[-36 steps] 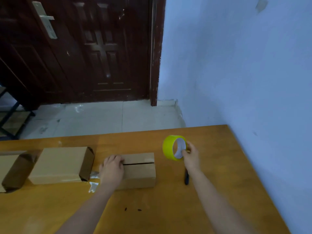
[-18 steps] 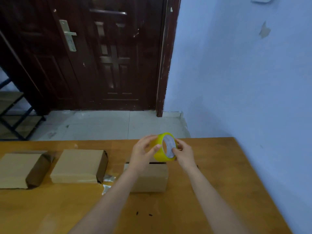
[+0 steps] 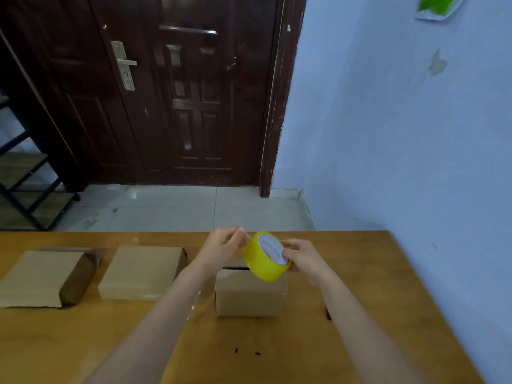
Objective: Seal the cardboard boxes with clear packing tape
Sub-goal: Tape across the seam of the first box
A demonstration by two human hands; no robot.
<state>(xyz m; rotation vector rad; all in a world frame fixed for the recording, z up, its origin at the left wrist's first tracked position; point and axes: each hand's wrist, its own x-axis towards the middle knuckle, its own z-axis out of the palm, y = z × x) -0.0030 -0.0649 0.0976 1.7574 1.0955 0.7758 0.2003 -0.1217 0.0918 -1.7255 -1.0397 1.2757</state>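
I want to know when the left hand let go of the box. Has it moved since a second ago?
Yes. The left hand lay on the small box then; now it is raised above the box's far edge, fingers at the tape roll.

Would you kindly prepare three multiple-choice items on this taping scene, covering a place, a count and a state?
1. Where is the tape roll?
A. flat on the table
B. held above the small box
C. on the floor

2. How many cardboard boxes are on the table?
A. one
B. three
C. five

3. What state is the small box's top seam in?
A. a dark gap shows
B. covered in yellow tape
C. flaps torn off

Answers:
1 B: right hand grips the roll while left hand pinches at its edge, over the box.
2 B: two flat boxes lie left of the small one.
3 A: a dark slit runs along its top.
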